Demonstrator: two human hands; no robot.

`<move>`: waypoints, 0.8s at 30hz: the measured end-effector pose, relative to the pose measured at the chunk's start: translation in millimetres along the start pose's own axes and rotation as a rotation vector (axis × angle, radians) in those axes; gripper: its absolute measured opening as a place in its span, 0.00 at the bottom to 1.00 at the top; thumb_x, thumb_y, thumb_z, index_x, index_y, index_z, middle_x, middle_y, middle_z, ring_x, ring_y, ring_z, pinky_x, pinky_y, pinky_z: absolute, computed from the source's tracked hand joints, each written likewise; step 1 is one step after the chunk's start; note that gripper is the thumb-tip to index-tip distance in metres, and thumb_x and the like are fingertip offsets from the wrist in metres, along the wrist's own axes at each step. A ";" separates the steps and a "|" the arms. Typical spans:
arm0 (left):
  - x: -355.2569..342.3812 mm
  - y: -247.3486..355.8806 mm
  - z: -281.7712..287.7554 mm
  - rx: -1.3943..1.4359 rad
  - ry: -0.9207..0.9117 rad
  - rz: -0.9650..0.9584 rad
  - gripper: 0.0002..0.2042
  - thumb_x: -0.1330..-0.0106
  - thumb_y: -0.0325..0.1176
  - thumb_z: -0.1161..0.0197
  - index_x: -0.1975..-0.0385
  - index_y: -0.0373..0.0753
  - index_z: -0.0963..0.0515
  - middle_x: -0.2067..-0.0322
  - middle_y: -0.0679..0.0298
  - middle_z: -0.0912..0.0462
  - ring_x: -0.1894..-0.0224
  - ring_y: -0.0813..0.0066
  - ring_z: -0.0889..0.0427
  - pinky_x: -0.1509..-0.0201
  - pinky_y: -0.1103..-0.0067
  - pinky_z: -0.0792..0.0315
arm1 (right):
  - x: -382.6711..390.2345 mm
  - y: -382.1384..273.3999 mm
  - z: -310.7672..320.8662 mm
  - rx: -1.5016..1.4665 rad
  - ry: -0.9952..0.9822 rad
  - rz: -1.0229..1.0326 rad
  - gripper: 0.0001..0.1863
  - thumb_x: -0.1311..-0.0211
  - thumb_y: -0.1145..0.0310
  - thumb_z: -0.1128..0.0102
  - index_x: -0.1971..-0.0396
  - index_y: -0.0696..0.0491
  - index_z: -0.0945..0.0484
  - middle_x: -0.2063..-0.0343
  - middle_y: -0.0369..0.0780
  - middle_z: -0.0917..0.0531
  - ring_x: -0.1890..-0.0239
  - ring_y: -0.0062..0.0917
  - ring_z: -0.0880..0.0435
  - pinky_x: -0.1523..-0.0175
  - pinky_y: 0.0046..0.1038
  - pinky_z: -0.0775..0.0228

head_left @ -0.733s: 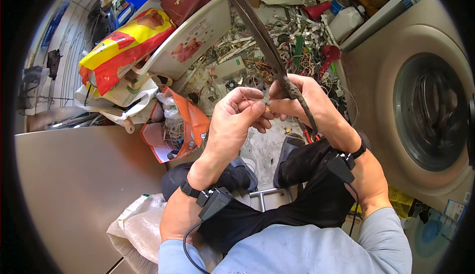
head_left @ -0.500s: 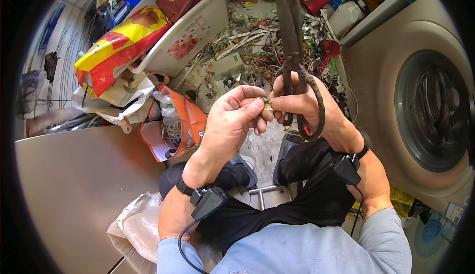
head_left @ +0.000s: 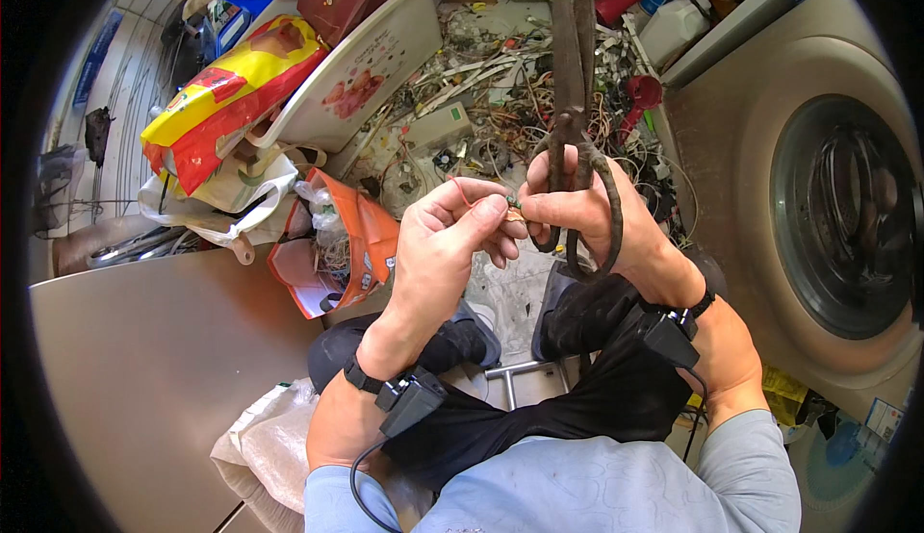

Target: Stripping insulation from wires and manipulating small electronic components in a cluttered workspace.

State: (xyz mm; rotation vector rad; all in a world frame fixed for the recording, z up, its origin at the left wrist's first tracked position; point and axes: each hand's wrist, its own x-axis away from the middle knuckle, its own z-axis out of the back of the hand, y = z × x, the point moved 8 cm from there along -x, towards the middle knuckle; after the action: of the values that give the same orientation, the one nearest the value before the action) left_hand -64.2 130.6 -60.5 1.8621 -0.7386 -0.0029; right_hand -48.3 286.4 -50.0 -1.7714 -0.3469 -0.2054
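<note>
Scissors (head_left: 572,110) in curled right hand (head_left: 594,212), wire (head_left: 461,190) in pinched left hand (head_left: 448,232)

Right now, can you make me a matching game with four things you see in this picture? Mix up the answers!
Things
1. Scissors
2. Orange bag
3. Washing machine
4. White tub

Clues
A. Has tangled wires inside
B. Has a picture of pink bears on its side
C. Held in the person's right hand
D. Stands on the right, with a dark round door

Right pairs: 1-C, 2-A, 3-D, 4-B
</note>
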 end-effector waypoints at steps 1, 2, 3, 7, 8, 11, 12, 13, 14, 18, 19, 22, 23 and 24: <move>-0.3 -1.1 2.5 -0.001 0.002 0.000 0.11 0.25 0.33 0.36 0.53 0.31 0.20 0.67 0.56 0.12 0.71 0.73 0.14 0.67 0.79 0.21 | 0.2 -1.5 -1.0 0.015 0.008 0.015 0.09 0.45 0.71 0.31 0.68 0.60 0.20 0.75 0.37 0.18 0.74 0.19 0.20 0.68 0.24 0.30; -1.1 -7.2 3.2 0.139 -0.030 0.063 0.11 0.25 0.33 0.36 0.53 0.31 0.20 0.67 0.55 0.11 0.71 0.73 0.14 0.67 0.79 0.21 | 0.4 -0.4 -2.8 0.015 0.005 0.015 0.09 0.45 0.71 0.31 0.68 0.60 0.20 0.75 0.37 0.18 0.74 0.19 0.20 0.68 0.24 0.30; -0.9 -13.0 2.6 0.278 -0.063 0.126 0.11 0.25 0.34 0.36 0.53 0.31 0.20 0.67 0.55 0.11 0.71 0.72 0.14 0.67 0.78 0.21 | 0.7 -1.7 -3.3 -0.004 0.021 0.056 0.08 0.44 0.72 0.31 0.68 0.59 0.20 0.75 0.36 0.18 0.73 0.19 0.20 0.67 0.24 0.30; -1.7 -17.4 -2.3 0.458 -0.120 0.157 0.11 0.25 0.33 0.35 0.51 0.32 0.20 0.66 0.54 0.11 0.70 0.70 0.13 0.67 0.78 0.21 | 0.9 -5.1 -2.3 -0.055 0.025 0.143 0.08 0.43 0.73 0.31 0.66 0.58 0.20 0.75 0.35 0.19 0.72 0.18 0.21 0.66 0.24 0.29; -1.6 -15.1 -0.6 0.376 -0.081 0.114 0.11 0.26 0.33 0.35 0.51 0.32 0.19 0.66 0.55 0.11 0.70 0.71 0.14 0.67 0.79 0.22 | 0.7 -3.9 -2.2 -0.054 0.023 0.145 0.08 0.43 0.73 0.31 0.66 0.58 0.20 0.75 0.35 0.19 0.72 0.18 0.21 0.66 0.24 0.29; 0.9 -10.1 4.1 0.183 0.001 0.033 0.11 0.26 0.32 0.34 0.50 0.32 0.19 0.65 0.56 0.11 0.70 0.74 0.14 0.67 0.80 0.22 | -0.1 2.7 1.6 0.022 0.088 0.156 0.09 0.41 0.72 0.31 0.64 0.57 0.21 0.72 0.34 0.19 0.70 0.17 0.20 0.64 0.23 0.28; 2.1 -7.4 7.3 0.073 0.043 -0.003 0.11 0.26 0.31 0.34 0.50 0.32 0.19 0.65 0.57 0.11 0.70 0.75 0.14 0.66 0.81 0.23 | -0.6 4.3 3.0 0.102 0.118 0.180 0.09 0.40 0.72 0.30 0.63 0.57 0.21 0.71 0.34 0.18 0.69 0.17 0.20 0.63 0.24 0.27; 3.2 -6.4 4.9 0.074 0.043 -0.004 0.11 0.26 0.31 0.34 0.50 0.32 0.19 0.65 0.57 0.11 0.70 0.75 0.14 0.66 0.81 0.23 | 0.3 3.2 4.7 0.184 0.150 0.204 0.10 0.40 0.72 0.30 0.62 0.57 0.21 0.70 0.34 0.18 0.68 0.17 0.20 0.61 0.24 0.26; 4.7 -1.5 3.9 -0.012 0.067 -0.041 0.10 0.26 0.30 0.35 0.51 0.31 0.18 0.65 0.58 0.11 0.69 0.77 0.15 0.65 0.82 0.23 | 1.7 3.7 2.1 0.153 0.140 0.153 0.10 0.39 0.72 0.29 0.60 0.56 0.20 0.69 0.33 0.18 0.67 0.17 0.20 0.59 0.25 0.26; 9.5 17.5 -3.1 -0.294 0.124 -0.216 0.09 0.26 0.26 0.36 0.52 0.30 0.16 0.65 0.61 0.11 0.67 0.81 0.15 0.62 0.84 0.22 | 0.3 6.3 -1.4 0.052 0.073 0.228 0.11 0.39 0.71 0.28 0.60 0.56 0.20 0.67 0.34 0.17 0.66 0.17 0.19 0.58 0.24 0.25; 10.2 18.4 -2.7 -0.294 0.126 -0.216 0.09 0.26 0.26 0.36 0.52 0.30 0.16 0.65 0.61 0.11 0.67 0.81 0.15 0.62 0.84 0.22 | 0.6 3.3 -4.3 0.039 0.055 0.200 0.12 0.39 0.71 0.27 0.59 0.56 0.19 0.67 0.35 0.16 0.65 0.17 0.19 0.58 0.24 0.25; 12.9 24.1 -1.7 -0.394 0.170 -0.225 0.09 0.28 0.23 0.36 0.53 0.30 0.15 0.64 0.63 0.11 0.65 0.82 0.14 0.60 0.84 0.21 | -0.5 0.4 -7.4 0.093 0.035 0.160 0.12 0.37 0.72 0.29 0.57 0.59 0.19 0.65 0.38 0.14 0.63 0.20 0.16 0.56 0.25 0.22; 14.3 29.0 -5.2 -0.431 0.162 -0.261 0.09 0.29 0.22 0.36 0.52 0.30 0.15 0.64 0.63 0.11 0.64 0.82 0.14 0.59 0.84 0.21 | -0.9 0.7 -7.6 0.161 0.035 0.147 0.13 0.36 0.73 0.31 0.55 0.62 0.19 0.63 0.42 0.13 0.62 0.23 0.14 0.54 0.27 0.20; 15.3 32.6 -7.8 -0.467 0.154 -0.297 0.09 0.29 0.20 0.36 0.52 0.30 0.14 0.65 0.63 0.11 0.63 0.82 0.14 0.58 0.84 0.21 | -1.0 1.0 -7.1 0.162 0.036 0.147 0.13 0.36 0.73 0.31 0.55 0.62 0.19 0.63 0.42 0.13 0.62 0.23 0.14 0.54 0.27 0.20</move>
State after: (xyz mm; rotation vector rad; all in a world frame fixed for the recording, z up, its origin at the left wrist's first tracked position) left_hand -65.0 122.4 -24.6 1.4854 -0.3138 -0.2035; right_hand -48.5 279.2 -49.6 -1.6234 -0.2009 -0.1012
